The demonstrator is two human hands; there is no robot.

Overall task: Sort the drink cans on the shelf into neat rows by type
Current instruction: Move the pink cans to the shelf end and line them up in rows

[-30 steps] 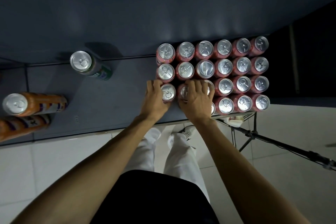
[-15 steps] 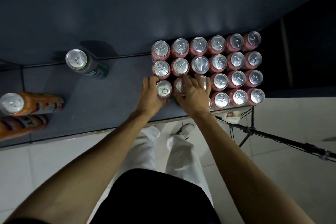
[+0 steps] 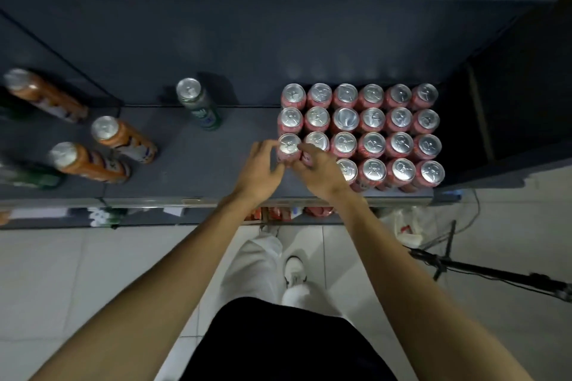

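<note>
Red drink cans [image 3: 373, 119] with silver tops stand in a tight block on the right of the dark shelf [image 3: 198, 170], six across. The front row shows only its right cans. My left hand [image 3: 260, 170] curls round the left side of the leftmost red can [image 3: 289, 143] in the third row. My right hand [image 3: 320, 168] pinches the same can from its right and front, hiding the front of the can beside it. A lone green can [image 3: 199, 103] stands left of the block. Three orange cans [image 3: 123, 139] stand further left.
A blurred green can [image 3: 31, 178] sits at the far left edge. Below the shelf edge a lower shelf [image 3: 291, 212] holds more packs. A tripod leg [image 3: 483, 271] and a plastic bag [image 3: 408, 226] are on the tiled floor at the right.
My hands came off the tops of the third-row cans and closed in on the leftmost one. The view swung left, bringing more orange cans into sight.
</note>
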